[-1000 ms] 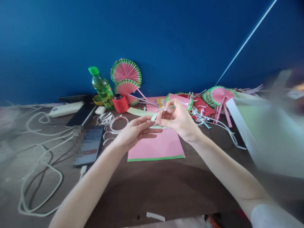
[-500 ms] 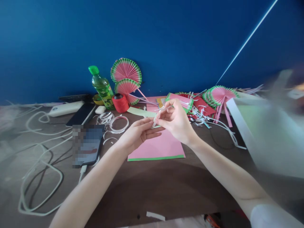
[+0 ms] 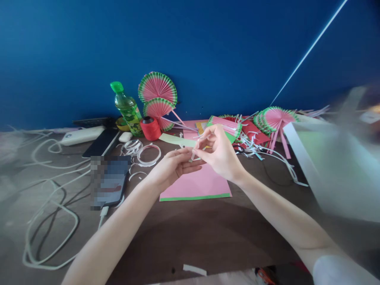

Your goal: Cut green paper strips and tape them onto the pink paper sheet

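Observation:
Above the pink sheet (image 3: 196, 184) with its green lower edge, my two hands meet over a small, thin white strip (image 3: 194, 155). My left hand (image 3: 175, 164) is palm up. Its thumb and forefinger close on the strip, while its other fingers stretch out beneath. From the right, my right hand (image 3: 219, 152) pinches the strip between thumb and fingertips, with the remaining fingers curled. Part of the strip is hidden by the fingers. Behind the hands lies a pale green paper strip (image 3: 176, 139).
Left of my hands are white tape rings (image 3: 149, 154), a red thread spool (image 3: 151, 128), a green bottle (image 3: 128, 109), a phone (image 3: 111, 184) and a looped cable (image 3: 75, 233). Pleated fans (image 3: 157, 89) lean on the blue wall. Paper scraps (image 3: 252, 146) and a white box (image 3: 299, 158) are right.
My right hand has shifted very slightly, and the white strip at its fingertips has changed angle a little. My left hand stays nearly in place.

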Tool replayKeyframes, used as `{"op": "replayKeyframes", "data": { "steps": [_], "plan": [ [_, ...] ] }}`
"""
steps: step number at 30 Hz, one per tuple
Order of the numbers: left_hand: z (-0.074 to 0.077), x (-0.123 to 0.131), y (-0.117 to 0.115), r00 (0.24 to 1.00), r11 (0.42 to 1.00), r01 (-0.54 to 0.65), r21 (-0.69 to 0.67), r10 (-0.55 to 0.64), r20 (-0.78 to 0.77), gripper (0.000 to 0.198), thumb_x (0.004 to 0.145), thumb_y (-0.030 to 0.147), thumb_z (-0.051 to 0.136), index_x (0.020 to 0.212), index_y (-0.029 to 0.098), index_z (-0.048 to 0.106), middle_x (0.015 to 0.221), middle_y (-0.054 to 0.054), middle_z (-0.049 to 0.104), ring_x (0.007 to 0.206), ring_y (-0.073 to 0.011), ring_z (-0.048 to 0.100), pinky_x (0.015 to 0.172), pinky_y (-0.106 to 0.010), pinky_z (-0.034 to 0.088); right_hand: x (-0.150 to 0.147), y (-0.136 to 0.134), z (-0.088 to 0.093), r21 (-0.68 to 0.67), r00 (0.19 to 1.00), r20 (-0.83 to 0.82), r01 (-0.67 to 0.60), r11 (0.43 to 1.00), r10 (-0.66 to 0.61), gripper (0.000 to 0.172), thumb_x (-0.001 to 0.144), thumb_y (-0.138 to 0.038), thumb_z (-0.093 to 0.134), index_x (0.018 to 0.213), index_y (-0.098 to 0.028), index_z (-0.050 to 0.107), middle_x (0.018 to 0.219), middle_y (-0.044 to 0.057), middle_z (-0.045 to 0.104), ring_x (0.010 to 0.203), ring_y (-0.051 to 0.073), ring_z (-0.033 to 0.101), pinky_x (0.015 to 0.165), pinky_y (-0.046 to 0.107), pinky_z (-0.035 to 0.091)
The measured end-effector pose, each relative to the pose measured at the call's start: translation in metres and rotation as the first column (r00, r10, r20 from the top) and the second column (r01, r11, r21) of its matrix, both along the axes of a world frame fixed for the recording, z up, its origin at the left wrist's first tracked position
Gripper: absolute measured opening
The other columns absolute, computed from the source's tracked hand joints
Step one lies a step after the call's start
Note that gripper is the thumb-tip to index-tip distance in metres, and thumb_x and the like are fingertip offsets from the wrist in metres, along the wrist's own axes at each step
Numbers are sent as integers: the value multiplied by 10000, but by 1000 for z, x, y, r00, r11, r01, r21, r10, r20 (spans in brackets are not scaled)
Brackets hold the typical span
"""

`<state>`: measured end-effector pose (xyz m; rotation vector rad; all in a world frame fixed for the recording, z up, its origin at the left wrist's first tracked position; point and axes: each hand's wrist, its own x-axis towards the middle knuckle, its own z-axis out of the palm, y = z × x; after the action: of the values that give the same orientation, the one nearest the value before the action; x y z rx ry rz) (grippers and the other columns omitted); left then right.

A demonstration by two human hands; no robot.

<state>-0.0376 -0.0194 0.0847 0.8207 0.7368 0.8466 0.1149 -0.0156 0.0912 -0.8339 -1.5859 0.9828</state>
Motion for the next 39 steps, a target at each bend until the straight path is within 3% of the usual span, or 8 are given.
{"op": "replayKeyframes", "data": {
  "steps": [19,33,39],
  "plan": [
    [4,-1,0,998,998,58,-3,-58,20,193,838,86,449,944,81,610,959,-128,684,895,-216,659,916,-362,474,4,3,0,40,997,74,-30,999,27,287,734,-157,593,863,-233,348,747,-36,525,709,112,569,596,266,475],
    [8,1,-2,1000,999,7,-44,-7,6,181,809,52,473,934,68,603,926,-127,690,872,-217,663,905,-381,477,4,4,-2,61,992,123,-26,998,18,307,728,-127,584,886,-232,343,748,-36,528,711,109,572,585,249,481],
    [4,1,-3,997,996,63,69,-61,-40,233,767,94,581,998,97,610,1013,-107,675,923,-195,646,927,-352,461,4,3,-2,80,985,169,2,997,-16,309,720,-108,576,889,-230,348,756,-37,527,705,105,571,589,249,490]
  ]
}}
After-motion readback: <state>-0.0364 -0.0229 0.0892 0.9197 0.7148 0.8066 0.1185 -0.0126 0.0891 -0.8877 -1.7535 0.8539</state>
